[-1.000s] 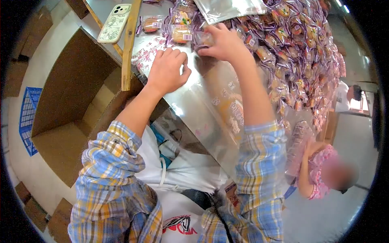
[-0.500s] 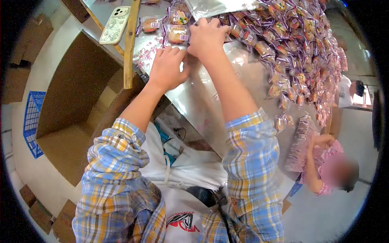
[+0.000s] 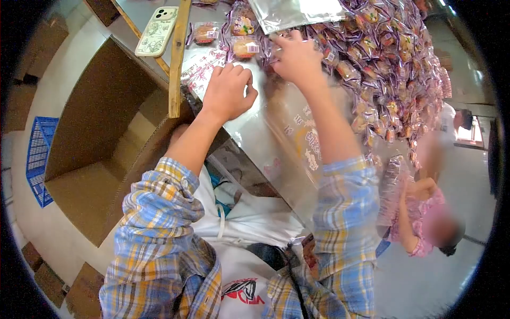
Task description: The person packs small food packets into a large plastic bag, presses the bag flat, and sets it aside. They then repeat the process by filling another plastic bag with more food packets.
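My left hand (image 3: 228, 93) is curled above the table's front edge, beside a plastic sheet with pink print (image 3: 201, 73). Its fingertips are hidden, so I cannot make out what they hold, if anything. Farther right, my right hand (image 3: 298, 59) reaches to the edge of the pile of wrapped pastries (image 3: 380, 58), fingers apart. Just left of it lies a wrapped pastry with a barcode label (image 3: 245, 49); another with a yellow printed wrapper (image 3: 243, 25) lies behind that. Under my right forearm is a large clear plastic bag with printed lettering (image 3: 303, 138).
A silvery bag (image 3: 297, 15) lies at the back. A phone (image 3: 158, 31) rests beside a wooden strip (image 3: 179, 64) at the left. Below stands an open cardboard box (image 3: 90, 181), with a blue crate (image 3: 41, 159) beyond. A person in pink (image 3: 425, 212) works at the right.
My right hand has moved right, away from the barcode-labelled pastry, and its fingers have spread. The printed clear bag under my right forearm now shows more. My left hand has shifted slightly right.
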Demonstrator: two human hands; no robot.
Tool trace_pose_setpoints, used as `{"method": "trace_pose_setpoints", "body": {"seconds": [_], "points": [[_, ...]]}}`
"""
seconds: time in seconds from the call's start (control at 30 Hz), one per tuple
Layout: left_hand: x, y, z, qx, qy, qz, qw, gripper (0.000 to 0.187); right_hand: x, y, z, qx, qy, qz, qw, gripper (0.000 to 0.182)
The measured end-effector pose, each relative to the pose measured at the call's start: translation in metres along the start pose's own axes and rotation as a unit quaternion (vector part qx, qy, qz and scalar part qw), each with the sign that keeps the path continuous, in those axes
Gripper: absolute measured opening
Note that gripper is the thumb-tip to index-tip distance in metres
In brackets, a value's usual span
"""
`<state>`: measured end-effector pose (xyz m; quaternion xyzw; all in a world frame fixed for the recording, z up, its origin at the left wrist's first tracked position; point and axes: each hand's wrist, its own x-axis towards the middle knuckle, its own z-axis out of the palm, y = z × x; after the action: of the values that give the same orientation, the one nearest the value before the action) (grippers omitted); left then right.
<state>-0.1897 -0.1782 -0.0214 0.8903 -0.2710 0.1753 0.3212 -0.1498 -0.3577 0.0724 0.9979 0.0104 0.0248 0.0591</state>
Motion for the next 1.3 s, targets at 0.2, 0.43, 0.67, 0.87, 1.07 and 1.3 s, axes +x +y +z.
{"method": "trace_pose_setpoints", "body": {"seconds": [0.2, 0.43, 0.67, 0.87, 1.07, 1.3], "points": [[-0.003, -0.001, 0.002, -0.004, -0.003, 0.004, 1.0, 0.011, -0.054, 0.067, -0.013, 0.031, 0.108, 0.003, 0.994, 0.056], [-0.003, -0.004, -0.002, -0.02, -0.008, -0.001, 1.0, 0.012, -0.148, 0.139, -0.03, 0.073, 0.189, 0.066, 0.977, 0.057], [0.001, -0.005, -0.017, -0.205, -0.014, -0.063, 0.977, 0.013, -0.352, 0.194, -0.037, 0.023, -0.006, 0.237, 0.971, 0.055], [-0.051, 0.114, -0.052, -0.27, -0.249, 0.233, 0.9, 0.055, -0.459, 0.204, 0.016, 0.15, -0.053, 0.366, 0.917, 0.058], [-0.099, 0.149, -0.04, 0.078, -0.388, 0.293, 0.87, 0.098, -0.457, 0.179, 0.043, 0.123, 0.126, 0.368, 0.913, 0.098], [-0.095, 0.144, -0.062, 0.139, -0.373, 0.258, 0.88, 0.078, -0.464, 0.192, 0.052, 0.199, 0.23, 0.355, 0.884, 0.075]]}}
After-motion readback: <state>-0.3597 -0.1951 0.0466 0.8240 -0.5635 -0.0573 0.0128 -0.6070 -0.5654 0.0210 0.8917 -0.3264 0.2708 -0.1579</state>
